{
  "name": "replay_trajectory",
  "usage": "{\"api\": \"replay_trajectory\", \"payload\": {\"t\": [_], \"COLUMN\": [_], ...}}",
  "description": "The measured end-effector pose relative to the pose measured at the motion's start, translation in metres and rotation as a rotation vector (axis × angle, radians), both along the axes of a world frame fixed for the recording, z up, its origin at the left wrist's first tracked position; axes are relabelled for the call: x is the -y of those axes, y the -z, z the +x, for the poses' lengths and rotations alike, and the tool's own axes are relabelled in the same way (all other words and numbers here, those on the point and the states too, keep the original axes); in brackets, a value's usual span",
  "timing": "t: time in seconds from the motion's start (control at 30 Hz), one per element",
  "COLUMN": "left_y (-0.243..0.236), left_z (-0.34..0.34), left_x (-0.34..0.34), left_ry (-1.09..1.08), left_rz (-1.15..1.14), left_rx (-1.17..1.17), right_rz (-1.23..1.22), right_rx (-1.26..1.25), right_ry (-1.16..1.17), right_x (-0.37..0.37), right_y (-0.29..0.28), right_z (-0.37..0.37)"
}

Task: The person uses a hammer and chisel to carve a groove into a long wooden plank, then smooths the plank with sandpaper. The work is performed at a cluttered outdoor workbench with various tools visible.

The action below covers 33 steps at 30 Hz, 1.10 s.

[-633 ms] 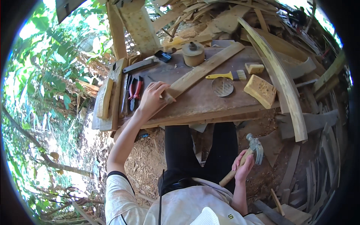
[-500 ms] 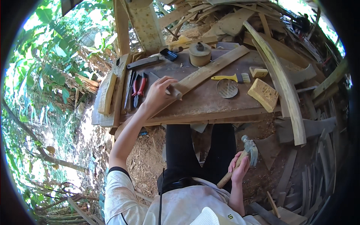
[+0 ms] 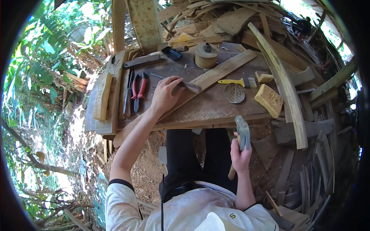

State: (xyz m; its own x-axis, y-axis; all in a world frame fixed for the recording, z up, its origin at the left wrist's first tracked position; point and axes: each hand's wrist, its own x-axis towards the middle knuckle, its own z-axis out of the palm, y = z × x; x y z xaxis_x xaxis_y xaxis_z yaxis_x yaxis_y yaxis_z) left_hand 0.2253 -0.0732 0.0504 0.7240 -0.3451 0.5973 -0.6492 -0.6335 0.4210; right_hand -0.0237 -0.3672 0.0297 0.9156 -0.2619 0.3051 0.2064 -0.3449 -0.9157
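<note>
My left hand is closed round a chisel above the table. Its wooden handle points right over a long plank, and its thin metal shaft points up and left. The plank lies slantwise across the tabletop, with my left forearm over its near end. In my right hand I grip a claw hammer, its head up near the table's front edge and its wooden handle hanging below my fist. Left of my left hand lie red-handled pliers.
On the wooden table are a round wooden block, a yellow brush, a round disc, a yellowish wood block and a black object. A long curved pole leans at the right, beside heaped wood scraps.
My right hand has raised the hammer toward the table edge, its head turning upright. My left hand has shifted slightly right, and the chisel handle now sticks out further to the right.
</note>
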Motion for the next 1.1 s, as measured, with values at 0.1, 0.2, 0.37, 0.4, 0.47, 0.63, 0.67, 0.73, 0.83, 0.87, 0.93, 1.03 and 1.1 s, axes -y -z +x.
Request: {"api": "replay_trajectory", "payload": {"t": [0.1,0.2,0.37,0.4,0.47,0.63,0.67,0.73,0.83,0.87,0.93,1.03,1.1], "left_y": [0.006,0.009,0.009,0.009,0.004,-0.006,-0.007,-0.010,-0.016,-0.018,-0.021,-0.032,-0.036], "left_z": [0.004,0.008,0.009,0.008,0.006,0.000,0.000,0.000,-0.006,-0.010,-0.032,-0.085,-0.127], "left_x": [-0.005,-0.008,-0.007,-0.005,-0.006,-0.008,-0.008,-0.014,-0.021,-0.020,-0.014,0.001,0.012], "left_ry": [-0.066,-0.136,-0.138,-0.146,-0.141,-0.049,-0.024,0.015,0.067,0.088,0.035,0.014,0.028], "left_rz": [-0.044,-0.071,-0.074,-0.083,-0.098,-0.100,-0.106,-0.103,-0.085,-0.075,-0.109,-0.535,-0.755], "left_rx": [-0.029,-0.070,0.003,0.014,0.031,0.056,0.055,0.059,0.122,0.138,-0.093,-0.559,-0.833], "right_rz": [-0.075,-0.130,-0.412,-0.379,-0.290,-0.014,-0.023,-0.015,0.021,0.093,0.165,0.283,0.218], "right_rx": [-0.015,-0.137,-0.016,-0.032,-0.060,-0.099,-0.080,-0.048,0.026,0.017,0.131,-0.020,-0.017], "right_ry": [0.029,0.044,0.078,0.066,0.029,-0.086,-0.097,-0.165,-0.246,-0.287,-0.314,-0.360,-0.326], "right_x": [-0.002,0.004,0.023,0.023,0.014,-0.034,-0.043,-0.064,-0.095,-0.105,-0.124,-0.146,-0.159], "right_y": [-0.035,-0.065,-0.056,-0.054,-0.050,-0.062,-0.066,-0.071,-0.074,-0.076,-0.062,-0.071,-0.064], "right_z": [0.041,0.076,0.121,0.125,0.132,0.144,0.148,0.159,0.179,0.183,0.197,0.199,0.205]}}
